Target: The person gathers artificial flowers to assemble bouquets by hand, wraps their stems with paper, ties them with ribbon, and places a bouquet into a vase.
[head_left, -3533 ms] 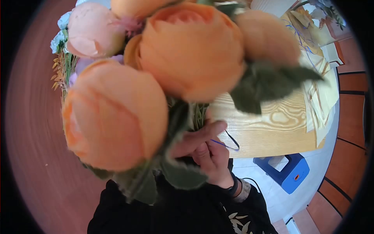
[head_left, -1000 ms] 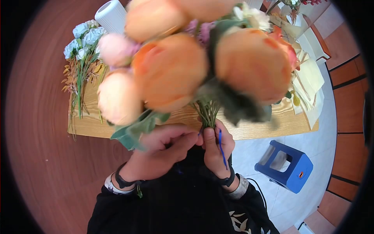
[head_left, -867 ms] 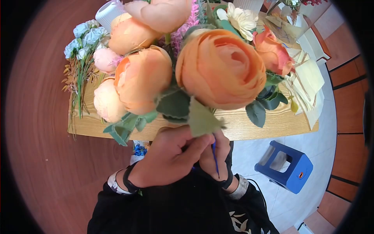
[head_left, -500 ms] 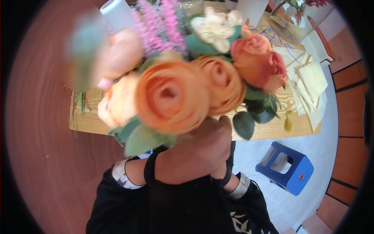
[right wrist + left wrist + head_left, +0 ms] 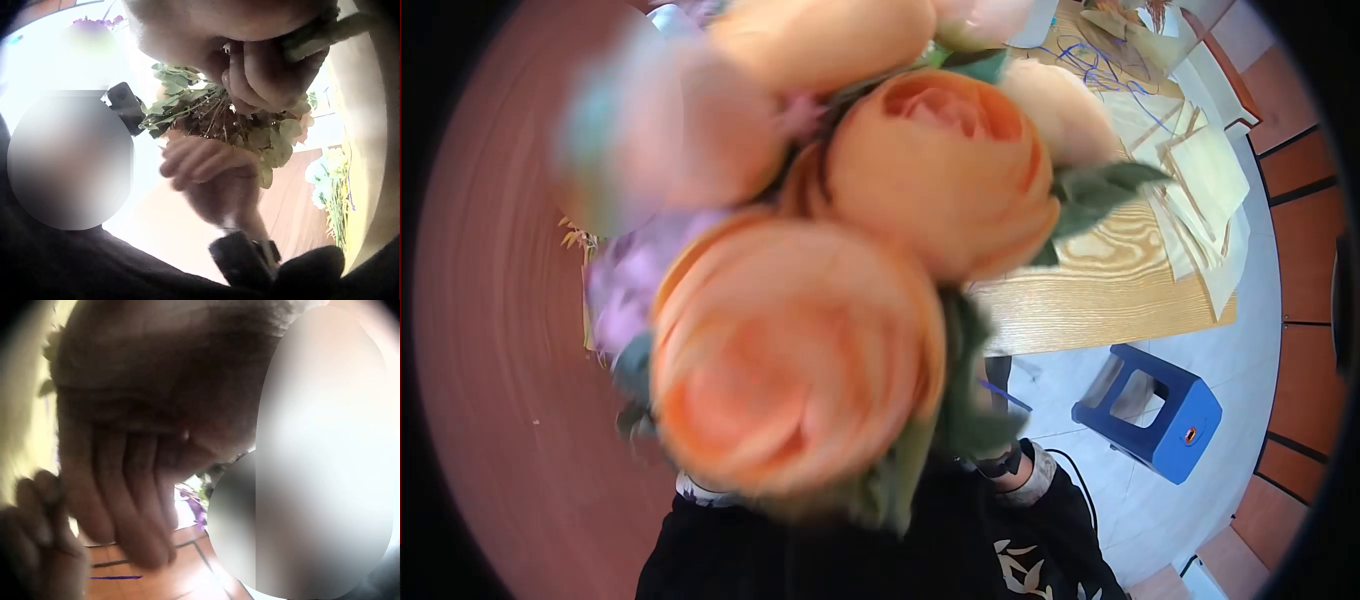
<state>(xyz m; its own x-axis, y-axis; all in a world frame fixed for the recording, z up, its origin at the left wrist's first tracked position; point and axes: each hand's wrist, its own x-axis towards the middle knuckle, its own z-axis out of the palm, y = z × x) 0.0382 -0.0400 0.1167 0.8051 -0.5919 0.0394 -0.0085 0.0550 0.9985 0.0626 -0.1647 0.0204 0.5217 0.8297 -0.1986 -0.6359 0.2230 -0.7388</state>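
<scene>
A bouquet of artificial flowers (image 5: 785, 340), mainly large orange blooms, fills the middle of the head view and hides both hands there. My right hand (image 5: 269, 69) grips its bundled stems (image 5: 328, 37) in the right wrist view, fingers curled round them. Below the leaves in that view is my left hand (image 5: 215, 178), its fingers lightly bent. The left wrist view shows the left hand close up, fingers extended downward with nothing visible between them, and the curled right-hand fingers (image 5: 44, 531) beside it. A thin blue tie (image 5: 1005, 395) sticks out beside the bouquet.
The wooden table (image 5: 1090, 310) lies beyond the bouquet, with cream wrapping sheets (image 5: 1200, 190) and tangled blue ties (image 5: 1090, 60) at its right. A blue stool (image 5: 1150, 410) stands on the tiled floor. Pale blue flowers (image 5: 322, 181) show in the right wrist view.
The bouquet has turned and come closer to the head camera, showing other blooms. The left hand, across the stems half a second ago, is now hidden behind it.
</scene>
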